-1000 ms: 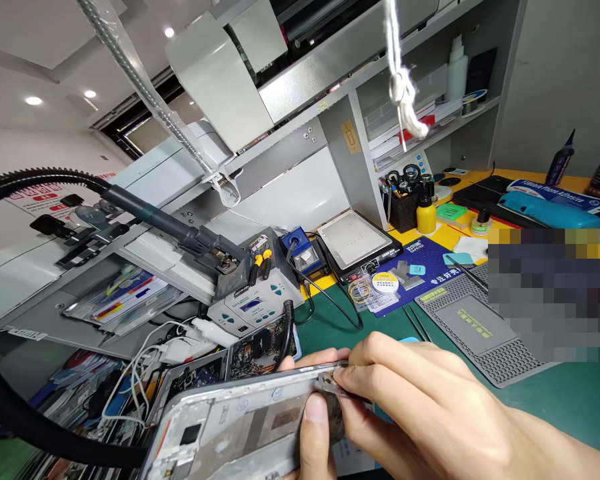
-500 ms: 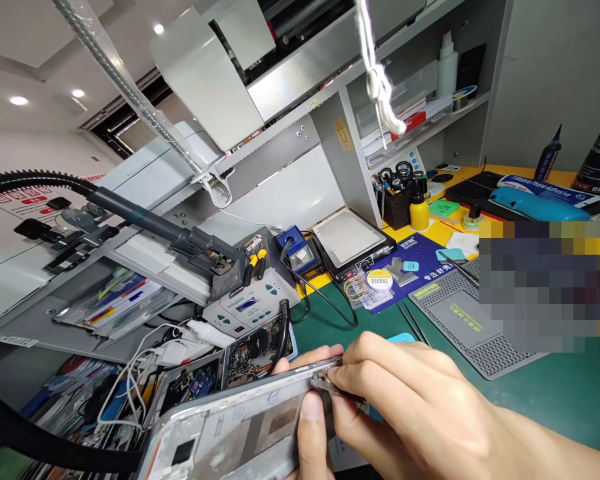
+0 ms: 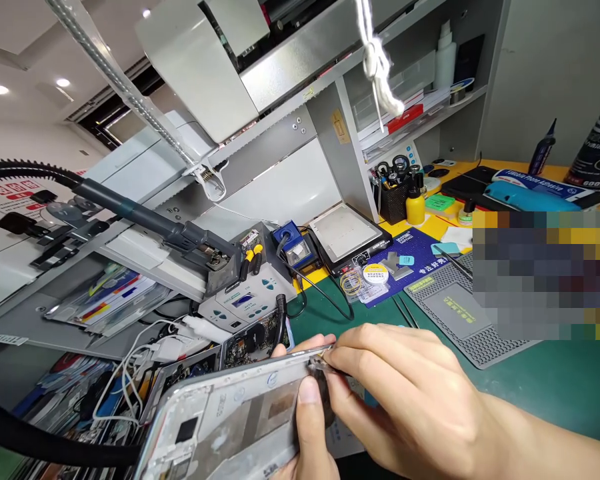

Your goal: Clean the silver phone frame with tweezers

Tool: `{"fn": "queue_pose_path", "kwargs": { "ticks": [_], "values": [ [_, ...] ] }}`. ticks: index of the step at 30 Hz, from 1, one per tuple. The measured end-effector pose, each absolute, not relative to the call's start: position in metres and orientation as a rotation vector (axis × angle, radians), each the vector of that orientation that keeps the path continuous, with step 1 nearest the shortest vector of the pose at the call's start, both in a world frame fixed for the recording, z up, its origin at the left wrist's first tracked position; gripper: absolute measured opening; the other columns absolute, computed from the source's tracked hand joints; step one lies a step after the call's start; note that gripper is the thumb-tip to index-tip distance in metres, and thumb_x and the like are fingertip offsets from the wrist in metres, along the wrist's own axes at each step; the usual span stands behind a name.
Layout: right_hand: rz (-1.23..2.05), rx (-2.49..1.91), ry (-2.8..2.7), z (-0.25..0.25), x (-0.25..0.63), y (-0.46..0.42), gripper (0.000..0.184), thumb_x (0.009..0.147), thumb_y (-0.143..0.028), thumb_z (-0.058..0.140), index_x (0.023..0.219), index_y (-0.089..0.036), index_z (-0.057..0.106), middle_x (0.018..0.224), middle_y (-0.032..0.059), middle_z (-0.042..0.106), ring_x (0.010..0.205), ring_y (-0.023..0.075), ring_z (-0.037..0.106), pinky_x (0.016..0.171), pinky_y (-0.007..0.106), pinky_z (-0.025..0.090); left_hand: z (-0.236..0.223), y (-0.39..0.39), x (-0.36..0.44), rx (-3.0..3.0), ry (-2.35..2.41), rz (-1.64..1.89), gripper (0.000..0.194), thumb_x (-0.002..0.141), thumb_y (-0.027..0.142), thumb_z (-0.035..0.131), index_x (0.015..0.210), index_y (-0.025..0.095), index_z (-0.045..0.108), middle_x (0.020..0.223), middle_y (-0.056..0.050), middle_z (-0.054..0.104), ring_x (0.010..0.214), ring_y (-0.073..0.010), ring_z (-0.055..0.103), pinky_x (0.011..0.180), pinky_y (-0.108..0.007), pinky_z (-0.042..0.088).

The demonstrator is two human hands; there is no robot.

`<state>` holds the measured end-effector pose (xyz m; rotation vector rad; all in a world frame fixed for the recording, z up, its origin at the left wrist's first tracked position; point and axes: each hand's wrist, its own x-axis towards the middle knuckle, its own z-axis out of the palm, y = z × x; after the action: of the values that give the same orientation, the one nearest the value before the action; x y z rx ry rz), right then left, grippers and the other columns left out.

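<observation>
A bare silver phone frame (image 3: 240, 410) is held tilted in the lower middle, its inner side facing me. My left hand (image 3: 311, 423) grips it, the thumb on the inner face and fingertips showing past the far edge. My right hand (image 3: 405, 393) is closed in a pinch at the frame's right end. Between its thumb and fingers a small thin part (image 3: 320, 363), dark with a metallic glint, shows at the frame's edge; its kind is mostly hidden by the fingers.
Tweezers (image 3: 405, 312) lie on the green mat (image 3: 545, 393) beyond my right hand, beside a grey perforated pad (image 3: 480, 333). A control station (image 3: 245, 300), a heating plate (image 3: 347, 233) and trays of circuit boards (image 3: 245, 347) stand behind. A black hose (image 3: 55, 447) crosses at lower left.
The view has shifted slightly, so the bench sits a little higher and further left. Both hands keep their hold at the frame's right end, with the right fingers slightly shifted.
</observation>
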<state>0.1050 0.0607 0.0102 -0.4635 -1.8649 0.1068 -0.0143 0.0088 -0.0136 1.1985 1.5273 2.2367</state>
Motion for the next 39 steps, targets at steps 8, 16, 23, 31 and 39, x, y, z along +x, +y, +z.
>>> {"fn": "queue_pose_path", "kwargs": {
  "ticks": [8,16,23,31,39],
  "values": [
    [0.109,-0.454,-1.884,0.007,0.107,0.058,0.011,0.099,-0.010,0.063,0.103,-0.008,0.073,0.084,0.0070,0.076,0.070,0.0168,0.065,0.064,0.030,0.051,-0.012,0.011,-0.018,1.208,1.514,2.317,0.030,0.087,0.016,0.076,0.116,0.023,0.075,0.100,0.001,0.083,0.083,-0.0156,0.080,0.084,-0.020,0.065],
    [0.103,-0.452,-1.919,0.006,0.107,0.061,0.015,0.103,-0.012,0.059,0.105,-0.008,0.073,0.078,0.0054,0.071,0.066,0.0162,0.056,0.057,0.029,0.045,-0.011,0.006,-0.018,1.139,1.483,2.279,0.031,0.088,0.020,0.078,0.118,0.024,0.074,0.102,0.000,0.083,0.085,-0.0171,0.081,0.084,-0.022,0.065],
    [0.143,-0.399,-2.005,0.003,0.111,0.060,0.015,0.104,-0.010,0.054,0.107,-0.008,0.069,0.089,0.0091,0.074,0.071,0.0182,0.065,0.062,0.030,0.051,-0.019,0.007,-0.020,1.160,1.426,2.270,0.029,0.090,0.019,0.073,0.120,0.020,0.073,0.098,-0.004,0.083,0.086,-0.0184,0.080,0.083,-0.023,0.065],
    [0.113,-0.438,-1.972,0.003,0.111,0.059,0.014,0.106,-0.013,0.054,0.097,-0.012,0.065,0.077,0.0031,0.068,0.065,0.0155,0.060,0.057,0.030,0.045,-0.007,0.010,-0.009,1.123,1.345,2.298,0.033,0.083,0.013,0.079,0.114,0.023,0.078,0.096,0.000,0.083,0.082,-0.0159,0.080,0.081,-0.020,0.065],
    [0.087,-0.459,-2.013,-0.001,0.116,0.063,0.025,0.105,-0.013,0.049,0.083,-0.018,0.060,0.071,-0.0004,0.058,0.059,0.0148,0.048,0.051,0.030,0.038,-0.005,0.013,-0.011,1.148,1.420,2.306,0.030,0.082,0.017,0.080,0.112,0.022,0.076,0.091,0.002,0.083,0.077,-0.0146,0.079,0.079,-0.022,0.066]
  ]
}}
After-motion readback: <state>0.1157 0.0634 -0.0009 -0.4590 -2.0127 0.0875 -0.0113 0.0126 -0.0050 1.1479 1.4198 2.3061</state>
